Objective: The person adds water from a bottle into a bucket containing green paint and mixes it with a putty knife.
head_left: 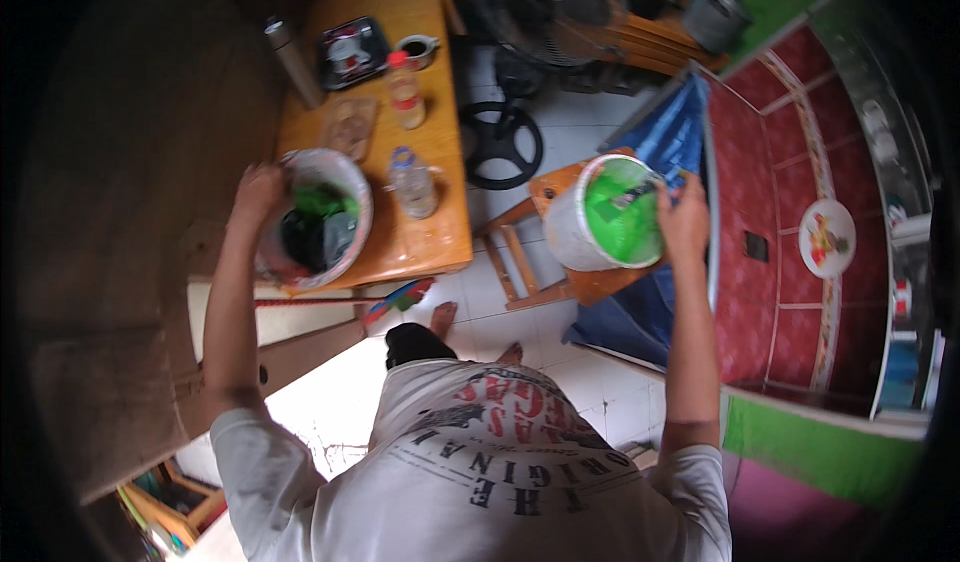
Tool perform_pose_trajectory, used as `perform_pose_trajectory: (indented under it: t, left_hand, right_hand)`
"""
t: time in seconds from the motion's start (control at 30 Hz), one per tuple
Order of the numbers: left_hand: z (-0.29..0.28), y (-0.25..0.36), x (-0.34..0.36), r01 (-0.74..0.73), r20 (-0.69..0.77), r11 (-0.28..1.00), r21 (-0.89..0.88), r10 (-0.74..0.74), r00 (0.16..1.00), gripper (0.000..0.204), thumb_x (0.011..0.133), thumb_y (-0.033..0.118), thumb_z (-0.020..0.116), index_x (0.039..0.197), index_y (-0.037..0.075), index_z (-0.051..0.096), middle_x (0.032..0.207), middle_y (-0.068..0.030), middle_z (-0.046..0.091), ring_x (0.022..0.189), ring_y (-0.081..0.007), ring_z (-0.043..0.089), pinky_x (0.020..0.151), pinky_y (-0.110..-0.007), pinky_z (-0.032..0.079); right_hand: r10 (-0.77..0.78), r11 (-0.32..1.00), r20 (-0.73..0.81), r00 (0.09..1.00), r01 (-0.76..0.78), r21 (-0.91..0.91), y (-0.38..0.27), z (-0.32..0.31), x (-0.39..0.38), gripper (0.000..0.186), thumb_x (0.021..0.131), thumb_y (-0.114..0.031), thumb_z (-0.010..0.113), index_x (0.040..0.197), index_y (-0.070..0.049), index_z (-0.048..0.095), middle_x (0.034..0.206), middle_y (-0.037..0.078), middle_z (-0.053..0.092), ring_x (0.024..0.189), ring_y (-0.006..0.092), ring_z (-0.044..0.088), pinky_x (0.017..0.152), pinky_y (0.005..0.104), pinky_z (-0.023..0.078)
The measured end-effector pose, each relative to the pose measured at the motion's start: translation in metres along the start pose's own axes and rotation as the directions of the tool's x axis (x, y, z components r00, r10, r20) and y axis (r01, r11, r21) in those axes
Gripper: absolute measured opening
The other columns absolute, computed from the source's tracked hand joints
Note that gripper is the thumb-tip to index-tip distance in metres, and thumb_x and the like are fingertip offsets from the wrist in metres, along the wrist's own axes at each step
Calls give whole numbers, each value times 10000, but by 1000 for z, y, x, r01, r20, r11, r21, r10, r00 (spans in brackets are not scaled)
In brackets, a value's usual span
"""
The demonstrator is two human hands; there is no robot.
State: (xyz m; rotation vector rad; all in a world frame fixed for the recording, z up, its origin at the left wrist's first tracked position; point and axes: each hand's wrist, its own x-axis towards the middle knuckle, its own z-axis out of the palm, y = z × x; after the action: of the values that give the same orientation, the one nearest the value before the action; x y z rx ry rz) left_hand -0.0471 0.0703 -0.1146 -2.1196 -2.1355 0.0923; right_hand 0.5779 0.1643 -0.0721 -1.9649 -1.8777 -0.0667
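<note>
My left hand [262, 187] is closed on the rim of a whitish bucket [364, 224] at the near left corner of the table. Dark plastic and smears of green paint show inside it. On the right, a white bucket [566, 227] of bright green paint [612, 224] stands on a small wooden stool [553, 194]. My right hand [685, 217] is at that bucket's right rim, fingers closed around a paintbrush [636, 194] that slants over the paint. Its bristle end is hard to make out.
The orange wooden table [440, 247] also bears a clear bottle [411, 184], a red-capped bottle [405, 92], a cup [416, 50], a tray [352, 54] and a flask [292, 64]. A fan [548, 10] stands beyond. Blue tarp [632, 320] hangs beside the red-tiled wall [745, 307].
</note>
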Motion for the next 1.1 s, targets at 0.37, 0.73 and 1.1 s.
perform_pose_trajectory:
  t: [0.37, 0.73, 1.1]
  left_hand:
    - [-79, -8, 9, 0, 5, 1000, 23, -1, 1000, 161, 754, 156, 694, 906, 114, 731, 973, -106, 708, 1069, -294, 646, 1005, -489, 466]
    - [-182, 5, -5, -41, -72, 992, 122, 49, 996, 163, 779, 144, 703, 931, 85, 713, 1138, -100, 675, 1181, -287, 597, 1088, -501, 423]
    - [-276, 70, -15, -321, -266, 942, 98, 336, 904, 275, 731, 97, 750, 1004, 71, 730, 1125, -79, 682, 1140, -282, 609, 1047, -474, 442]
  right_hand:
    - [-114, 959, -210, 971, 162, 231, -33, -26, -8, 357, 955, -240, 677, 1210, 1, 610, 804, 96, 597, 671, 209, 576, 652, 357, 484]
    - [-204, 745, 4, 979, 153, 649, -110, -42, -30, 305, 950, -136, 691, 1211, 2, 615, 859, 32, 628, 747, 87, 575, 676, 238, 494]
    - [-573, 461, 60, 817, 261, 848, -231, -45, -60, 737, 810, -294, 845, 1382, -12, 475, 1277, 195, 606, 1218, 284, 589, 970, 380, 491]
